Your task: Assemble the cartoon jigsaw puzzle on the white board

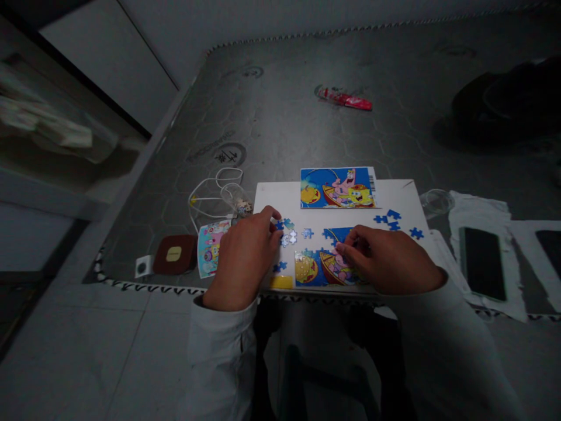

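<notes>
A partly assembled jigsaw puzzle (324,270) with a blue, yellow and pink cartoon picture lies on a white board (280,196). Over its upper right part is my right hand (377,254), thumb and fingertips pinched on a puzzle piece that they mostly hide. My left hand (249,251) rests at the board's left side, thumb and index finger apart beside loose blue pieces (287,234). Between the hands lies a single piece (308,233). Behind the puzzle is a reference picture card (337,188) showing the same cartoon scene.
More loose pieces (393,220) lie at the board's right. Left of it are a colourful card (208,248), a brown case (175,254) and a white cable (210,199). A phone (482,263) lies at right, and a red packet (346,98) farther back on the grey tablecloth.
</notes>
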A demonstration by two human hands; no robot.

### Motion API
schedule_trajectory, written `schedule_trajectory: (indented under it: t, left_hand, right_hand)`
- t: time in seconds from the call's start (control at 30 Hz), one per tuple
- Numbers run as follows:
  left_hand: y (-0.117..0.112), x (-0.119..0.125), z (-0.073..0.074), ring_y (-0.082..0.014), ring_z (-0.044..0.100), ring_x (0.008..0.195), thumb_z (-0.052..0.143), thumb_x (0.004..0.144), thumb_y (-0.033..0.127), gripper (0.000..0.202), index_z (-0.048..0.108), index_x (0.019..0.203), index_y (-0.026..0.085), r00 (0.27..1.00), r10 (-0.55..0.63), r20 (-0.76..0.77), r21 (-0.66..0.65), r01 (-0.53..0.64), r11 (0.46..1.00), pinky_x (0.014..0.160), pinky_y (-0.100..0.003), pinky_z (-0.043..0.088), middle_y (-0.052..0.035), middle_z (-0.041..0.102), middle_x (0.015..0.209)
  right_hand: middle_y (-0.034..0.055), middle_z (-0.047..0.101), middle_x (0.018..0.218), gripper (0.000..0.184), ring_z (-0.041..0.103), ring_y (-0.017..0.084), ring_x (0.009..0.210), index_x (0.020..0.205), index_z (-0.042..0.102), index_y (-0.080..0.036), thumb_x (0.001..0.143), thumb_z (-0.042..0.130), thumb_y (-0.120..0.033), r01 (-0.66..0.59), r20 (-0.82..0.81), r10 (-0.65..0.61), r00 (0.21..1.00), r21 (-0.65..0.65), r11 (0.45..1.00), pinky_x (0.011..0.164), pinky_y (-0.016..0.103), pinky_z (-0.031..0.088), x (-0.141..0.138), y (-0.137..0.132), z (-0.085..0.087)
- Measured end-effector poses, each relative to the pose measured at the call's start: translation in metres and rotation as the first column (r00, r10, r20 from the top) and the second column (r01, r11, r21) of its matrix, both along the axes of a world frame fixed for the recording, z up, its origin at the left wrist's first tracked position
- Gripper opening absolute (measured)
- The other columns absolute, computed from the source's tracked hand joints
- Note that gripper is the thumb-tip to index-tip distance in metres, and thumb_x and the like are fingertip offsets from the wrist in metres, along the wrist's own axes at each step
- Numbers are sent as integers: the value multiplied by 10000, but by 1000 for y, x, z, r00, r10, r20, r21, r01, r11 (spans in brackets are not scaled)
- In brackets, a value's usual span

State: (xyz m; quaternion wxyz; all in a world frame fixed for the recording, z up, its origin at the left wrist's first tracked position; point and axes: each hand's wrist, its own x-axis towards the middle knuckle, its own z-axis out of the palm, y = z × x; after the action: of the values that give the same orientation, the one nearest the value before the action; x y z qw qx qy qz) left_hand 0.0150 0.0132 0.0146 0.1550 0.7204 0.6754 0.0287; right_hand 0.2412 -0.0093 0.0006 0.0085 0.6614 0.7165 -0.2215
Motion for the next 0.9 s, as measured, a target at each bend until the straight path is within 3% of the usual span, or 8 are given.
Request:
schedule_trajectory:
  t: [0.27,0.4,0.57,0.9]
  left_hand:
    - [-2,-3,-1,-294,657,1037,623,915,246,243,640,1154,205,999,27,-21,77,-25,997,837,-405,493,-89,692,1157]
    - [0,2,-6,-270,641,1056,638,919,325,247,668,1130,201,999,33,21,99,-35,994,906,-383,484,-91,685,1144]
    - [3,8,-14,-257,642,982,676,894,381,267,690,1092,203,999,4,37,116,-8,993,865,-368,488,-77,682,1100]
    - [4,9,-14,-248,641,975,637,910,250,125,684,1015,203,999,9,37,112,-14,994,839,-350,477,-67,692,1071]
  right_hand:
    - [-3,722,777,212,615,175,646,882,655,-249,920,546,-428,-2,-4,2,1000,2,1000,587,315,329,1,0,0]
    - [4,725,787,218,614,175,639,882,652,-245,924,538,-426,-7,3,7,1000,10,1000,583,314,330,0,-1,-1]
    - [-6,720,771,222,612,174,634,879,651,-249,921,544,-439,-2,-4,2,1000,11,1000,579,314,328,2,0,-2]
    - [-12,702,740,220,591,164,608,881,653,-246,923,549,-436,-2,-4,2,1000,21,1000,571,314,316,3,0,-1]
